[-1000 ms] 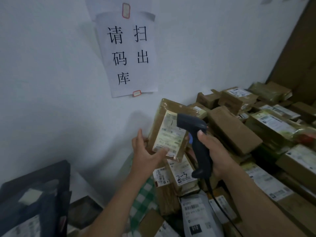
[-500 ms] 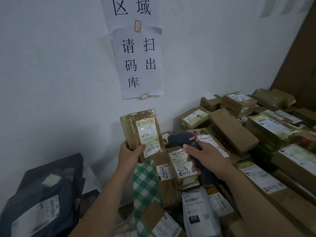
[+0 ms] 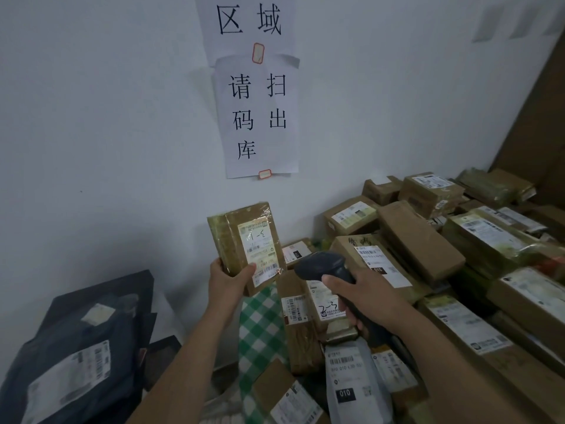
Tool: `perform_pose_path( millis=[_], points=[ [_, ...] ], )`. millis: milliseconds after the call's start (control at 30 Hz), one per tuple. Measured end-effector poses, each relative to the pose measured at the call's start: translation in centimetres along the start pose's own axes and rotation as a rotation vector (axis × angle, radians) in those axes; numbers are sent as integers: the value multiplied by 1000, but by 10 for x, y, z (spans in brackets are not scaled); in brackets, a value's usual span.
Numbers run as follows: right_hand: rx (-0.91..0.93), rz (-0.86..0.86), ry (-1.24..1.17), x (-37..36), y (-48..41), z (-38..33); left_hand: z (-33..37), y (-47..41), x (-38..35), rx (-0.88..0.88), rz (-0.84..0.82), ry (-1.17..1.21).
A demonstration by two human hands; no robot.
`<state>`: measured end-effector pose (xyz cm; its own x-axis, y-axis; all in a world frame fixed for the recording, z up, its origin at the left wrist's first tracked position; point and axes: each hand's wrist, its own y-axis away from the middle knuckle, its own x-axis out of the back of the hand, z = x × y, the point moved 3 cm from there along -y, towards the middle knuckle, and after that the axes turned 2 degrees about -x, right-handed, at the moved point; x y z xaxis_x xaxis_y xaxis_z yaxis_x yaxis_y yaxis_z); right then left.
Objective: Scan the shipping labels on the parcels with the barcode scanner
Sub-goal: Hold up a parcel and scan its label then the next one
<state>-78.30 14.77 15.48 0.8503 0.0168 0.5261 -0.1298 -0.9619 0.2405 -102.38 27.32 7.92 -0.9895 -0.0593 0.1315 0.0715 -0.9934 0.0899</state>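
Scanner (image 3: pixel 321 266) grip hidden within right hand (image 3: pixel 367 298); parcel (image 3: pixel 227 240) label (image 3: pixel 260 250) print blurred.

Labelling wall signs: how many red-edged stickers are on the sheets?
2. One sticker where the upper sheet meets the lower sheet; a second sticker at the lower sheet's bottom edge. The upper sheet's top is cut off, so more may be hidden.

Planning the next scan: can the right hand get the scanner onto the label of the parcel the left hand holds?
Probably yes. The left hand holds the parcel upright, label facing the camera; the scanner in the right hand sits beside it, nothing between. The thumb overlaps only a label corner.
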Motion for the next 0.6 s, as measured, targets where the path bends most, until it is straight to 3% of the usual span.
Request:
perform_pose_path(
  millis=[367, 600],
  points=[
    [3, -26, -70, -10, -12, 3, -20, -16, 2, 29, -21, 5],
    [-26, 24, -157, -12, -32, 10, -95, -29, 15, 261, -61, -121]
  ],
)
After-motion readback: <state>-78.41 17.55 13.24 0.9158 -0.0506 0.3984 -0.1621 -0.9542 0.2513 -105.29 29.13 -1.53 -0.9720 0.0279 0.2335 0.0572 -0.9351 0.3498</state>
